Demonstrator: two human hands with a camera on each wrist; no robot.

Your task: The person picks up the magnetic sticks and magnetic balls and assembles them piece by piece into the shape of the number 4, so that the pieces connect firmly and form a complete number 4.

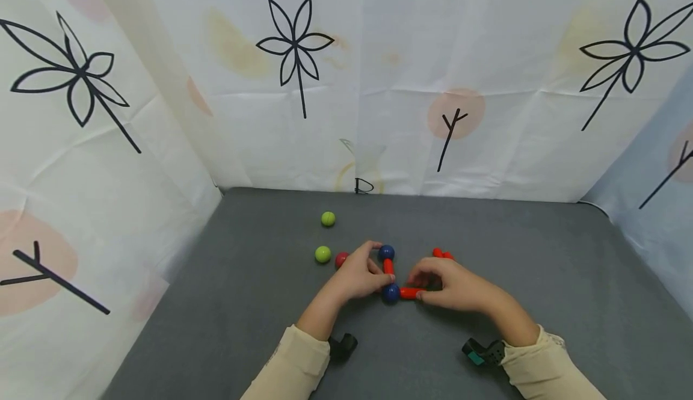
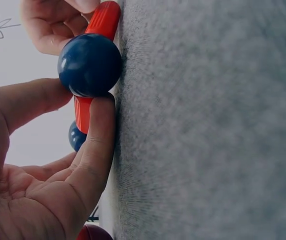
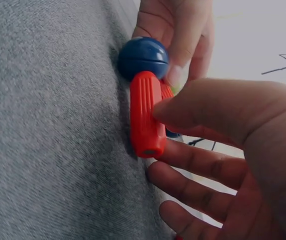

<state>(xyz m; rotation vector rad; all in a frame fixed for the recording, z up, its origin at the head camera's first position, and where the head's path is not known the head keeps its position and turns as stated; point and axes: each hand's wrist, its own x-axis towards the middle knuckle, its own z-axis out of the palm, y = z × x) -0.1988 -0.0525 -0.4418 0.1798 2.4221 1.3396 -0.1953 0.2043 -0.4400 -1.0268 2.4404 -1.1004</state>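
Two blue balls and two red rods form an L on the grey tabletop. At the corner of the L, the near blue ball [image 1: 391,293] is pinched between digits of my left hand [image 1: 354,275]. One red rod [image 1: 388,266] runs from it to the far blue ball [image 1: 386,252], beside which a left fingertip lies. The other, a ribbed red rod [image 3: 145,117], meets the near ball at one end and shows a dark dot at its free end. My right hand [image 1: 457,283] holds this rod by thumb and index finger, its other fingers spread loosely.
A red ball [image 1: 341,260] lies just left of my left hand, partly covered by it. Two green balls, one nearer [image 1: 322,254] and one farther [image 1: 328,219], sit beyond. More red rods [image 1: 441,253] lie behind my right hand. A patterned white cloth [image 1: 400,147] borders the table's back.
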